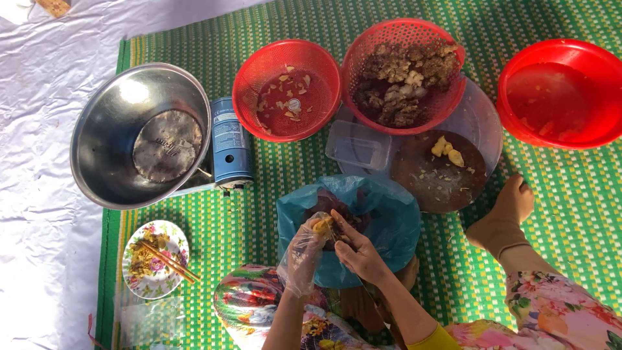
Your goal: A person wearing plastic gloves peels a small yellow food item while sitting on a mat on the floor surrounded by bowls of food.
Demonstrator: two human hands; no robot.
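While the gloved left hand [303, 251] pinches a yellow piece [322, 225] and bare right hand [358, 251] fingers close on it over the blue bag [389, 220], a few cleaned pieces [448, 150] lie on the round board [440, 181] at one o'clock, and the full red basket [403, 71] at twelve remains.

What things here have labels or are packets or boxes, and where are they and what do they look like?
Gas canister: lying beside the steel bowl, a blue cylinder with a pale printed label.
Plastic box: below the middle red basket, clear, rectangular, seemingly empty.
Blue plastic bag: open under both hands, with dark pieces inside.
No signs or screens.
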